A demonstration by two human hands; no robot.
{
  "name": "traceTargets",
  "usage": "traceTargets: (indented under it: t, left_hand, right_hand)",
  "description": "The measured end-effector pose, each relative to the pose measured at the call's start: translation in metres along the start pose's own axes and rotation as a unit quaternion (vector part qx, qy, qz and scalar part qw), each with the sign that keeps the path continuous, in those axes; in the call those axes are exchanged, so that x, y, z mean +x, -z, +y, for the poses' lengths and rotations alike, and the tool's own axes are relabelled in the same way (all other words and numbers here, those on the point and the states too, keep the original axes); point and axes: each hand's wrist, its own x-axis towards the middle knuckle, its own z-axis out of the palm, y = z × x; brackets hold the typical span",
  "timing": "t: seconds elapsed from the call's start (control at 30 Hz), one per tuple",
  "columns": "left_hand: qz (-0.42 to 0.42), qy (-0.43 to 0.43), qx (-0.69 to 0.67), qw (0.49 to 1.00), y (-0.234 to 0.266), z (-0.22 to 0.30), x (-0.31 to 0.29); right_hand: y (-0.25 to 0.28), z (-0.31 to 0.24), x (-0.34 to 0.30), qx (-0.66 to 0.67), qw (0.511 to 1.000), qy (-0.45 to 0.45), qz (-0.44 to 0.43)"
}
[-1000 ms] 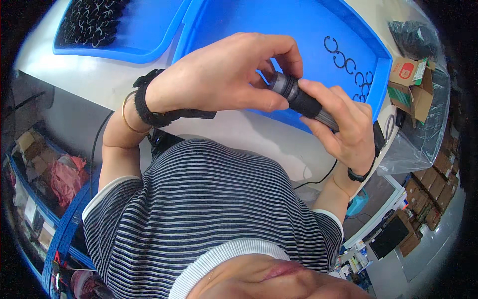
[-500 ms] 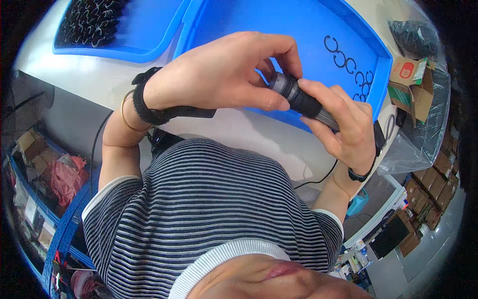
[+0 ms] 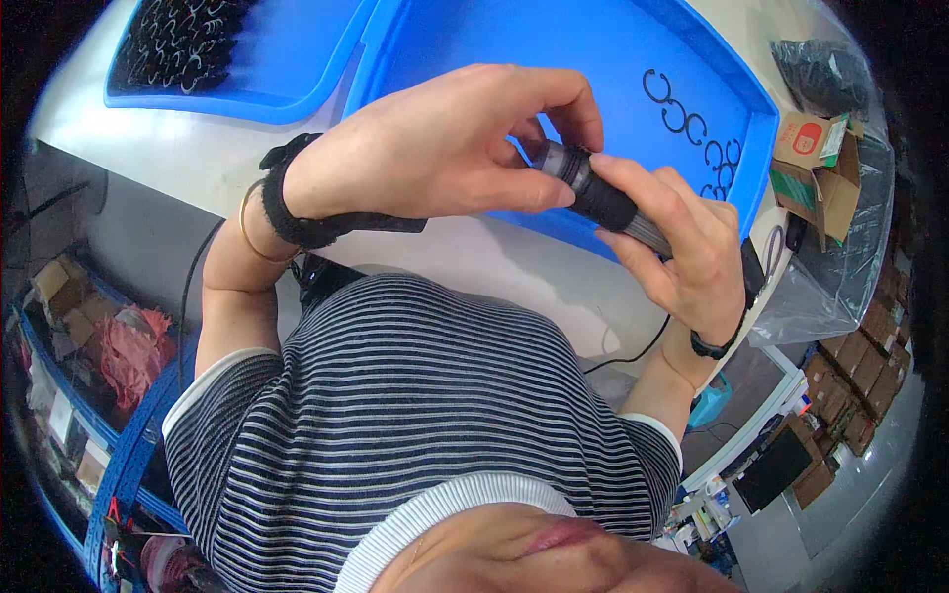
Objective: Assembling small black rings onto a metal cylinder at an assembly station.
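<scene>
A grey, ribbed cylinder (image 3: 647,235) with a stack of thin black rings (image 3: 605,204) around it is held slantwise above the large blue tray. My right hand (image 3: 697,242) wraps its lower right end, index finger and thumb pressing along the rings. At the upper left end, my left hand (image 3: 445,148) curls thumb and fingers around the smooth, lighter tip (image 3: 557,161), the thumb touching beside the rings. Part of that tip is hidden behind the left fingers. Several loose black open rings (image 3: 692,127) lie on the tray's right side.
The large blue tray (image 3: 455,49) fills the far side of the white table (image 3: 69,168). A smaller blue tray (image 3: 272,104) at far left holds many black rings (image 3: 178,49). An opened cardboard box (image 3: 835,188) and clear plastic bag (image 3: 820,296) stand at right.
My left thumb and fingers have shifted slightly at the cylinder's tip, and a bit more of the light tip shows. My right hand keeps nearly the same hold.
</scene>
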Motion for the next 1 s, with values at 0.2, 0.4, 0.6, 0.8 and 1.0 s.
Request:
traceTargets:
  t: [0.2, 0.4, 0.6, 0.8, 1.0]
  left_hand:
    - [0.002, -0.015, 0.03, 0.999, -0.0018, 0.001, 0.0022]
    - [0.012, -0.018, 0.057, 0.998, -0.0008, 0.0012, 0.0006]
    - [0.01, -0.009, 0.033, 0.999, -0.0012, 0.0034, 0.0026]
    - [0.023, -0.003, 0.057, 0.998, -0.0058, 0.0054, 0.0018]
    - [0.024, -0.014, 0.067, 0.997, -0.0072, 0.0057, 0.0049]
  right_hand:
    - [0.0019, -0.0006, -0.0027, -0.011, 1.0, -0.005, 0.001]
    - [-0.0005, 0.0014, -0.0029, -0.009, 1.0, 0.001, 0.009]
    - [0.0035, -0.0005, -0.0051, -0.014, 1.0, -0.006, 0.009]
    - [0.003, 0.0012, -0.0044, -0.011, 1.0, -0.002, 0.006]
    - [0.0044, 0.0014, -0.0067, -0.007, 1.0, -0.006, 0.007]
